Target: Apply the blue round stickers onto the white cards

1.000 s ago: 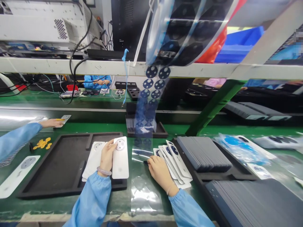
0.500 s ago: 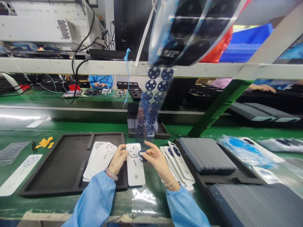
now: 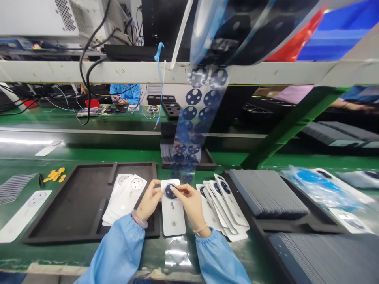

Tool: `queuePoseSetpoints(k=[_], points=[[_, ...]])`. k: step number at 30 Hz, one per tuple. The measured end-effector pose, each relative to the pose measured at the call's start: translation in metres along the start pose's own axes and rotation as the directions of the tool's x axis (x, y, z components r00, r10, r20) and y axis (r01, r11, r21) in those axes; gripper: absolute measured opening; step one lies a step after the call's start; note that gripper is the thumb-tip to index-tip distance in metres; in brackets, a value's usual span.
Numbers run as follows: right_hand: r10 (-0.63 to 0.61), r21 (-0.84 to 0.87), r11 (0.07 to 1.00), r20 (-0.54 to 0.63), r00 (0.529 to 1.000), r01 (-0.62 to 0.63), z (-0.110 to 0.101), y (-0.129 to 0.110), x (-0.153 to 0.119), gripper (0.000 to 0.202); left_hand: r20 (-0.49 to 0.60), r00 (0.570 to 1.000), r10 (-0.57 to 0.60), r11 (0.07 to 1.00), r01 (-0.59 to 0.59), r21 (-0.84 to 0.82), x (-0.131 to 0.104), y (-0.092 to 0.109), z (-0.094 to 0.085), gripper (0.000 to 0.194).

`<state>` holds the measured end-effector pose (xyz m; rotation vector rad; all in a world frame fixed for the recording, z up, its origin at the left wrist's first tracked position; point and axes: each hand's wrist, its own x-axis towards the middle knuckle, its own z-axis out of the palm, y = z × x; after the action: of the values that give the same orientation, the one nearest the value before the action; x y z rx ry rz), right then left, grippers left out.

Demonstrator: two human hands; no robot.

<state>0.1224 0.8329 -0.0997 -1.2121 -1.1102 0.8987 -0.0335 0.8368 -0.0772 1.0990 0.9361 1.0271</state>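
Observation:
A white phone back cover (image 3: 174,221) stands in front of me, its round camera area at the top. My left hand (image 3: 150,201) is closed on the cover's upper left edge. A dark blue round sticker with holes (image 3: 169,191) lies over the camera area, and my right hand (image 3: 191,204) pinches its right side. Whether the sticker lies fully flat is hidden by the fingers. Left of my left hand, several white covers (image 3: 126,197) with pale camera circles overlap. Right of my right hand, more white covers (image 3: 227,207) with dark circles lean in a fanned row.
A black tray (image 3: 68,221) lies at left, near yellow round pieces (image 3: 55,174). Grey panel stacks (image 3: 266,193) fill trays at right. A sticker strip (image 3: 192,126) hangs from a roll (image 3: 233,35) overhead. A green post (image 3: 293,126) slants at right. A co-worker (image 3: 126,94) sits beyond.
My right hand has moved left with the sticker, from beside the cover's right edge onto its camera area. My left hand keeps its hold. The camera view has shifted slightly.

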Motion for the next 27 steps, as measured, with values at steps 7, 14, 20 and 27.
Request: queuePoseSetpoints(k=[7,14,20,27], points=[[0.016,-0.004,1.000,-0.031,0.999,-0.016,0.0021,-0.0027,-0.0054,0.027,0.019,1.000,-0.008,1.000,0.008,-0.010,0.0000,-0.0030,0.0000,0.048],[0.012,0.004,1.000,-0.069,0.998,-0.012,0.0036,0.0033,-0.0064,0.026,0.031,0.999,-0.011,1.000,0.012,-0.014,-0.0004,-0.0006,0.0015,0.050],[0.026,0.002,1.000,-0.063,0.998,-0.026,0.0034,0.0006,-0.0070,0.031,0.034,0.999,-0.005,1.000,0.006,-0.020,-0.0011,0.0002,0.0010,0.047],[0.031,-0.012,0.999,-0.070,0.997,-0.032,0.0045,0.0040,-0.0078,0.033,0.030,0.999,-0.013,1.000,0.013,-0.002,-0.0011,-0.0010,-0.0002,0.044]])
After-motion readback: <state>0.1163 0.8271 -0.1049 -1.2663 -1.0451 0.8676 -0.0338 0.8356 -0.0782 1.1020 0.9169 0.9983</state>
